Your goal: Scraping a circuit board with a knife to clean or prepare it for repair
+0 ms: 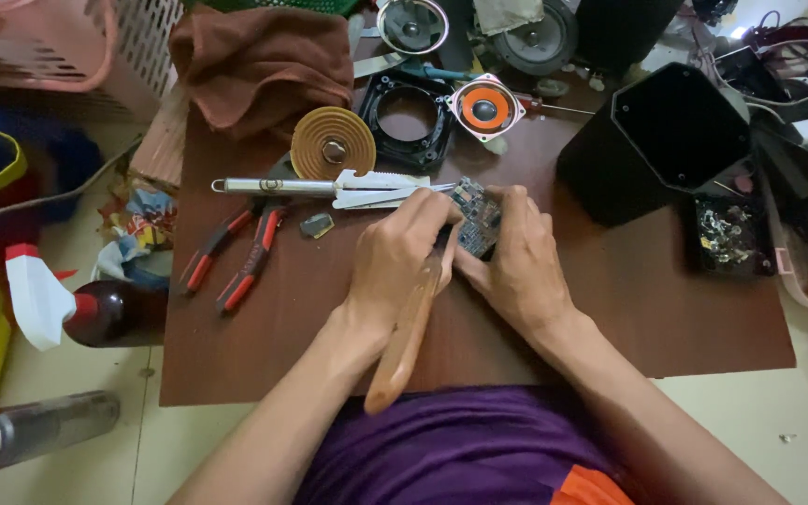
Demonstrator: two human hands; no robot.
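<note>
Green circuit board [475, 217], studded with components, pinched between both hands.

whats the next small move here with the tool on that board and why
Probably a slight press or twist of the wooden-handled tool, gripped by the left hand, while the right hand steadies the circuit board: its tip, hidden by fingers, seems to meet the board's edge.

Head camera looks steeply down, close over table [236, 365].
</note>
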